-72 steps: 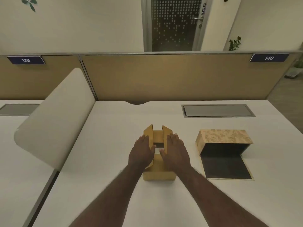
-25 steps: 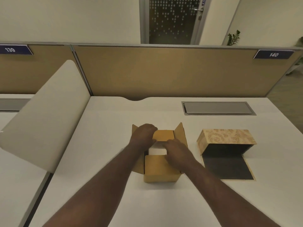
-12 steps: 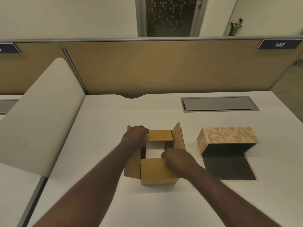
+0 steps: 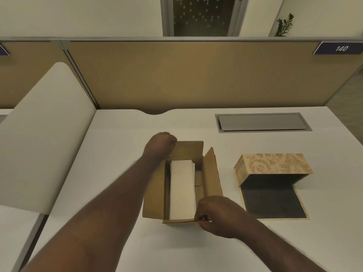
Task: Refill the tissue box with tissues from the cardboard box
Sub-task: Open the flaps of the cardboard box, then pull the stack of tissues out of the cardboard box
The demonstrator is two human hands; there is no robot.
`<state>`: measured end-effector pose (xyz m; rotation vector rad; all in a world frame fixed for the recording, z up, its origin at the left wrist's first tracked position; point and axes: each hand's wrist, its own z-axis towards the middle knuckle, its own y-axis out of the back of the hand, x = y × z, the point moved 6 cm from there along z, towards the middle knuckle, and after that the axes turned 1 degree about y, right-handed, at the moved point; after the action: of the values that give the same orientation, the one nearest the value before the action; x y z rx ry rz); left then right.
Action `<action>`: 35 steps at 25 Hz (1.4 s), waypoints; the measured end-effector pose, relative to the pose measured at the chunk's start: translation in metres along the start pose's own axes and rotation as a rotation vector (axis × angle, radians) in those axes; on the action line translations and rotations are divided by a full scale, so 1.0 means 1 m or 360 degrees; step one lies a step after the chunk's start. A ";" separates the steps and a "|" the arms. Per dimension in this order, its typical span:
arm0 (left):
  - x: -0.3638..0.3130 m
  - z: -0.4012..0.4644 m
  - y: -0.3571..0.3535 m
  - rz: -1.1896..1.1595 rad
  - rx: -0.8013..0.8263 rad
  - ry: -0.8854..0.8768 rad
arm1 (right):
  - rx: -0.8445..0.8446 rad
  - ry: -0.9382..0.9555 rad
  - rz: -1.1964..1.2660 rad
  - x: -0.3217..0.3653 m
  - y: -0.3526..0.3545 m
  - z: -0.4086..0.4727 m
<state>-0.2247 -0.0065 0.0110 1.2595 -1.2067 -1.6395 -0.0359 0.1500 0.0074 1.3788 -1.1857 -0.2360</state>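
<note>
A brown cardboard box [image 4: 211,173] stands open on the white desk, all its flaps spread. Inside lies a white stack of tissues [image 4: 182,190], fully exposed. My left hand [image 4: 160,144] grips the far flap at the box's back left corner. My right hand [image 4: 217,214] pinches the near flap at the front right corner and holds it down. To the right sits the patterned tissue box [image 4: 273,164], its lid raised and its dark inner base panel lying flat toward me; no tissues show in it.
A curved white divider panel [image 4: 45,138] rises at the left. A tan partition wall [image 4: 196,75] closes the desk's far side. A grey cable hatch [image 4: 262,122] is set into the desk behind the tissue box.
The box's flaps went from nearly closed to spread wide. My left hand pushed the far flap back, my right hand pulled the near flap down, and the tissue stack came into full sight.
</note>
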 end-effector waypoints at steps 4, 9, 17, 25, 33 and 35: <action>0.007 0.024 -0.013 0.0058 0.0013 0.0157 | 0.0093 0.0021 0.0208 -0.002 -0.014 -0.010; 0.025 0.037 -0.054 0.0381 0.0341 0.0211 | 0.0283 0.0096 0.0157 -0.010 -0.050 -0.021; 0.025 0.032 -0.062 0.0356 0.0370 0.0165 | 0.0416 0.0116 0.0047 -0.007 -0.071 -0.007; -0.014 -0.044 -0.025 -0.0850 -0.0368 0.0453 | -0.0827 -0.1041 0.1130 -0.039 -0.026 0.049; -0.030 -0.115 -0.096 -0.1316 0.0270 0.1152 | -0.0357 -0.1657 0.1223 -0.074 -0.084 0.089; -0.030 -0.121 -0.111 -0.1530 0.0449 0.1406 | -0.0315 -0.1738 0.1280 -0.080 -0.093 0.091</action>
<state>-0.1006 0.0245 -0.0968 2.6213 -0.2437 -1.1655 -0.0948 0.1276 -0.1319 0.4353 -2.4269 -0.5329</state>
